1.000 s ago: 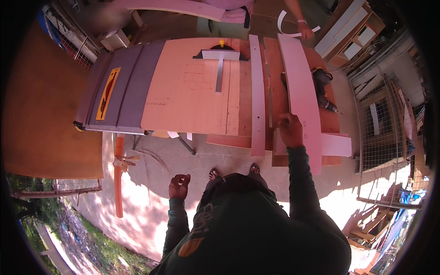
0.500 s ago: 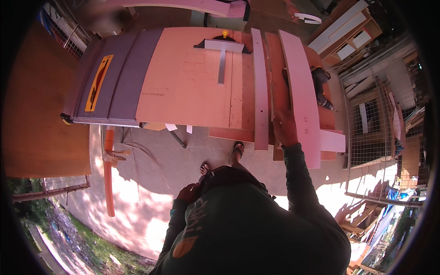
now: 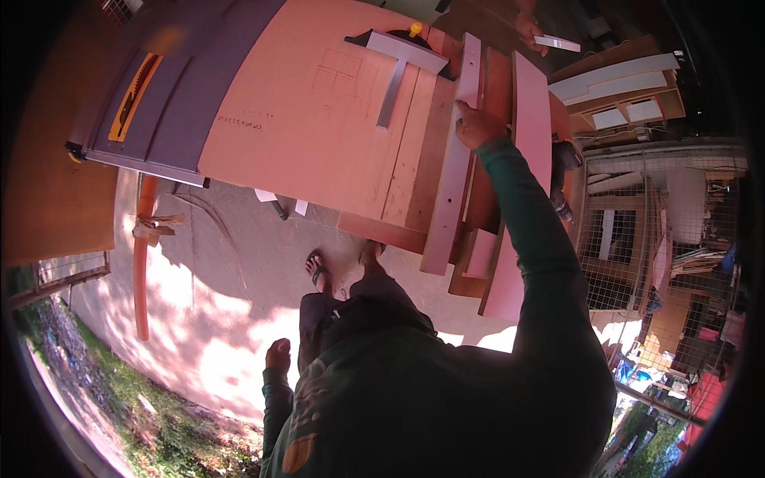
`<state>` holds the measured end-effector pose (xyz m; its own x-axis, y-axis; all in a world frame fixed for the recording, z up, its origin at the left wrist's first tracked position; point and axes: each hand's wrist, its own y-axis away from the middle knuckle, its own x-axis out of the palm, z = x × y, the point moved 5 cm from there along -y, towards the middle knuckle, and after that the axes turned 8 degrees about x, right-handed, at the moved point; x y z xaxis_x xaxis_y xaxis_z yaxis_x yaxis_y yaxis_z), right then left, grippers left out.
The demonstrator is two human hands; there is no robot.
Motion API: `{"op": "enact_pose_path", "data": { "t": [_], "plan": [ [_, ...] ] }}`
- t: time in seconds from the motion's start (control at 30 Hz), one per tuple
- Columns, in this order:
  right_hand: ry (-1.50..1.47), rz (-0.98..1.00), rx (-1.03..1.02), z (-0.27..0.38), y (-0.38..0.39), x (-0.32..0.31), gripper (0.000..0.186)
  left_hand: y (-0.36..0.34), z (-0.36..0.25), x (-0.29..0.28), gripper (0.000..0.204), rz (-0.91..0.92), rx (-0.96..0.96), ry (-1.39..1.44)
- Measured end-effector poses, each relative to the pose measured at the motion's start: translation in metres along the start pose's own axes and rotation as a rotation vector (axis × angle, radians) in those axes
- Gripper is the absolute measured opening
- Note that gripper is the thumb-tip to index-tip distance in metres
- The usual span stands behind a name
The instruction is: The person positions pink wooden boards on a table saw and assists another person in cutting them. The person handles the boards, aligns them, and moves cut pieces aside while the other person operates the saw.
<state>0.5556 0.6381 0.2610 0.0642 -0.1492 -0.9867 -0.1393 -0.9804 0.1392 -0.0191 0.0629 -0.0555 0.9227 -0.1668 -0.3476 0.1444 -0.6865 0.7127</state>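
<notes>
My right hand (image 3: 480, 129) reaches forward over the worktable, its fingers closed at the right edge of a narrow white board (image 3: 448, 199) with small holes along it. The far side of the grip is hidden. My left hand (image 3: 278, 355) hangs low beside my leg, fingers curled, with nothing visible in it. To the right of the narrow board lie a brown board (image 3: 497, 84) and a wider white board (image 3: 532, 103), partly covered by my right forearm. A T-shaped metal square (image 3: 392, 92) rests on the bare wooden tabletop (image 3: 295, 111), left of the boards.
A table saw (image 3: 177, 111) with a yellow insert (image 3: 130, 107) around its blade adjoins the tabletop at left. A power drill (image 3: 563, 163) lies at the right edge. Another person's hand (image 3: 528, 30) holds a white strip (image 3: 558, 43) beyond the table. An orange pipe (image 3: 143, 279) stands below the saw.
My right hand has moved forward and left, from between the boards to the narrow white board. My left hand has dropped lower and outward. The view has turned, and the wide white board lies differently.
</notes>
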Motion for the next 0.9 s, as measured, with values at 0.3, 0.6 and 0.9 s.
{"op": "enact_pose_path", "data": {
  "t": [0.3, 0.6, 0.9],
  "plan": [
    [-0.423, 0.562, 0.205, 0.023, 0.152, -0.066, 0.034, 0.063, 0.025, 0.054, 0.039, -0.095, -0.033, 0.232],
    [-0.406, -0.046, 0.098, -0.04, 0.281, -0.051, 0.017, -0.055, 0.064, 0.029, 0.039, 0.269, 0.52, -0.185],
    [-0.675, 0.185, 0.167, 0.031, 0.296, -0.039, 0.025, -0.107, -0.02, -0.004, 0.034, 0.382, 0.759, -0.408]
  ]
}}
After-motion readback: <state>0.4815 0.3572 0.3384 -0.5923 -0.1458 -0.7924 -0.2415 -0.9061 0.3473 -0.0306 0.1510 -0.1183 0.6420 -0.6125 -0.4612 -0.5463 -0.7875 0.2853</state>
